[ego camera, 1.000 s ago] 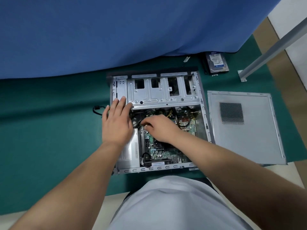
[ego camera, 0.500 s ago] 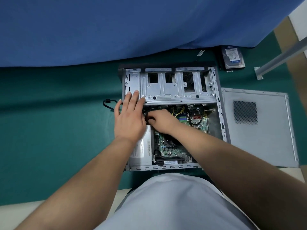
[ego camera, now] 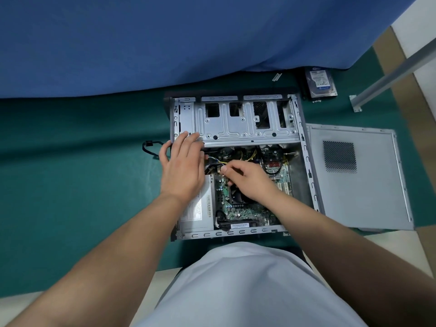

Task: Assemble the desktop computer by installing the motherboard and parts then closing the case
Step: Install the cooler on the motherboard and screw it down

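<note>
Both hands inside open case (ego camera: 304,147)

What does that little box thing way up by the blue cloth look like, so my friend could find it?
Start at the open computer case, then look past its far right corner toward the blue cloth. The hard drive lies there on the green mat: small, dark, flat, with a white-and-blue label.

In front of you the open computer case (ego camera: 238,161) lies flat on the table (ego camera: 70,185). Inside it, the drive cage (ego camera: 238,123) fills the far end, the motherboard (ego camera: 247,208) sits nearer you on the right, and the power supply (ego camera: 198,208) lies to its left. The side panel (ego camera: 358,175) lies just right of the case, the hard drive (ego camera: 320,83) beyond its far right corner, and a loose cable (ego camera: 151,149) just left of it. Your left hand (ego camera: 181,171) rests on the case's left edge; your right hand (ego camera: 247,180) is over the motherboard.
</note>
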Demonstrator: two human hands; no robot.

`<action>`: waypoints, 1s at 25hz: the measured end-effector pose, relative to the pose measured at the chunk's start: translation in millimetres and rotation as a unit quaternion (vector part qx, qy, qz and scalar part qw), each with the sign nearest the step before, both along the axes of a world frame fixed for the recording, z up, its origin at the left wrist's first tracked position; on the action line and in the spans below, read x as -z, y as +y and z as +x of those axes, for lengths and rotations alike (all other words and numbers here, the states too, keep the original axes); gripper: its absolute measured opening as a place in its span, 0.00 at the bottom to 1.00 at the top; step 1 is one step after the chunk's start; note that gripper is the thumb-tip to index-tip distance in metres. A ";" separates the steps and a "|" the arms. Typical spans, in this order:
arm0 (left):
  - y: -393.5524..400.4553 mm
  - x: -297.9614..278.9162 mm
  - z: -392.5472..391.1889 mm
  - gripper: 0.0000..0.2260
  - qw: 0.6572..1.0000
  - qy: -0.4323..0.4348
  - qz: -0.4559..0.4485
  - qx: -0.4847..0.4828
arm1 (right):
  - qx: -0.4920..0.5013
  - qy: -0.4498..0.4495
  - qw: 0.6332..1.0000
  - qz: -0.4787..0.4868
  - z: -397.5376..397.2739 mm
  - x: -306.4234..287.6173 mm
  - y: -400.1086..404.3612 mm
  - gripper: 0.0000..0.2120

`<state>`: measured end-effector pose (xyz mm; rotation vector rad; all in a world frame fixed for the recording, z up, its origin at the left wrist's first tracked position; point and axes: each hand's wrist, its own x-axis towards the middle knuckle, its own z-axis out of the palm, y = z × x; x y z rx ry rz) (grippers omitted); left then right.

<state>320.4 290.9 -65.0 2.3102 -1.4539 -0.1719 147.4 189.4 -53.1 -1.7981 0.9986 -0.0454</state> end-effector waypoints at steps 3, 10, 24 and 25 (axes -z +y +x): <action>0.8 -2.6 -1.3 0.14 1.000 -0.005 -0.001 0.016 | 0.037 -0.038 0.998 0.018 -1.8 -1.0 5.2 0.07; 2.4 -1.6 -0.3 0.11 0.999 -0.010 -0.017 0.046 | 0.064 -0.053 0.996 0.032 -3.2 3.8 8.9 0.08; 3.9 6.9 5.3 0.08 0.996 -0.040 -0.028 0.080 | 0.107 -0.096 0.990 -0.008 25.4 4.7 -3.9 0.09; 3.8 7.7 5.7 0.08 0.995 -0.041 -0.029 0.082 | 0.114 -0.093 0.989 0.006 25.5 5.1 -4.7 0.09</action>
